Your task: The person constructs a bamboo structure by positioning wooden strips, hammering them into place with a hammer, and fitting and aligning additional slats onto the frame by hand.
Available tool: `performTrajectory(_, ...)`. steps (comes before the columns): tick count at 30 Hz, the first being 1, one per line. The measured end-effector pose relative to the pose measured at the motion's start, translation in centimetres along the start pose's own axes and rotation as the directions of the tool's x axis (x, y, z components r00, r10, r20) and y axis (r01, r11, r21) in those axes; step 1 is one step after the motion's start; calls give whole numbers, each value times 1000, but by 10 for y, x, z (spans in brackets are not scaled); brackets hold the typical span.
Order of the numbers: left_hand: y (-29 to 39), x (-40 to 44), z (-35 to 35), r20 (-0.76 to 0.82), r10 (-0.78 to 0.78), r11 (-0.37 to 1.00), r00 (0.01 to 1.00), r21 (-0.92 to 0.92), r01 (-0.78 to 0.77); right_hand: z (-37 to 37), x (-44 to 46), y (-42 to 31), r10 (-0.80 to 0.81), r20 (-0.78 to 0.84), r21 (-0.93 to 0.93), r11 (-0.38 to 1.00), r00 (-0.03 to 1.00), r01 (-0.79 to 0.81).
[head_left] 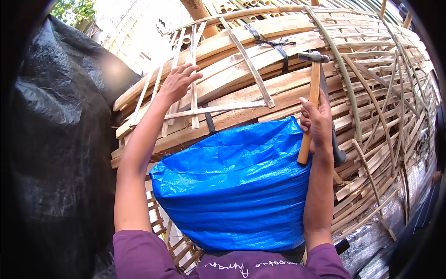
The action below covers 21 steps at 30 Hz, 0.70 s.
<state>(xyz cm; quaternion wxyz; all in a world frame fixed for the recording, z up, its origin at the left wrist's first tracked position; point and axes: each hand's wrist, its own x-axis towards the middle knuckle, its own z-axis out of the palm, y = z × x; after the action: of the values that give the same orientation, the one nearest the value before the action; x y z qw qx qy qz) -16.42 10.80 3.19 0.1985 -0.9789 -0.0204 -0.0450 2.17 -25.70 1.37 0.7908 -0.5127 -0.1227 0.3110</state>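
My right hand is wrapped round the wooden handle of a hammer, which points up with its metal head at the top. My left hand is raised with its fingers apart and nothing in them. It is over or beside several thin wooden strips laid crosswise into a loose frame; whether it touches them I cannot tell. A longer strip slants between the two hands. Below the hands, a blue plastic sheet covers my lap. A dark curved handle shows just behind my right wrist.
Long wooden planks are stacked ahead, tied with a black strap. Bamboo slats are piled on the right. Black sheeting hangs at the left. Cut bamboo poles lie beyond the planks.
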Motion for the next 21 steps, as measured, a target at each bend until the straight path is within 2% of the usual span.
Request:
performTrajectory(1, 8, -7, -5, -119, -169, 983, 978, -91, 159, 1, -1, 0, 3, 4, -1, 1000, 1000, -3)
performTrajectory(2, 12, -16, 1, -107, -296, 947, 949, -160, 278, 1, -1, -1, 0, 2, -7, 1000, 1000, 0)
performTrajectory(3, 25, -20, -7, 22, -477, 849, 879, -246, 467, 2, -1, -1, 0, 0, -14, 1000, 1000, 0)
performTrajectory(5, 45, -27, -5, 160, -713, 609, 683, -342, 716, 1, -3, 0, -2, 7, -19, 1000, 1000, 2)
performTrajectory(6, 49, -31, 2, 164, -744, 573, 648, -341, 745, 0, -2, 0, -10, 11, -25, 1000, 1000, 10)
performTrajectory(7, 50, -29, 2, 260, -746, 518, 613, -352, 780, 0, -2, 0, -13, 14, -22, 1000, 1000, 13)
performTrajectory(10, 54, -22, 20, 154, -791, 528, 593, -319, 787, 0, -2, 1, -22, 20, -7, 1000, 1000, 22)
performTrajectory(12, 50, -12, 16, 317, -775, 492, 547, -242, 836, 0, -3, 1, -9, 18, -4, 1000, 1000, 9)
performTrajectory(13, 45, -7, 10, 312, -776, 493, 548, -242, 836, -1, -1, 3, -13, 20, -2, 1000, 1000, 13)
performTrajectory(15, 36, 0, -1, 482, -726, 413, 490, -264, 871, -5, 1, 5, -15, 29, 15, 1000, 999, 14)
performTrajectory(17, 31, -1, -6, 441, -736, 454, 514, -242, 858, -5, 1, 3, -18, 34, 19, 1000, 999, 18)
performTrajectory(19, 21, -1, -11, 440, -754, 412, 487, -260, 873, -6, 0, 3, -13, 37, 28, 1000, 999, 12)
performTrajectory(21, 15, -7, -3, 389, -772, 429, 502, -263, 864, -6, 1, 3, -16, 35, 11, 1000, 999, 16)
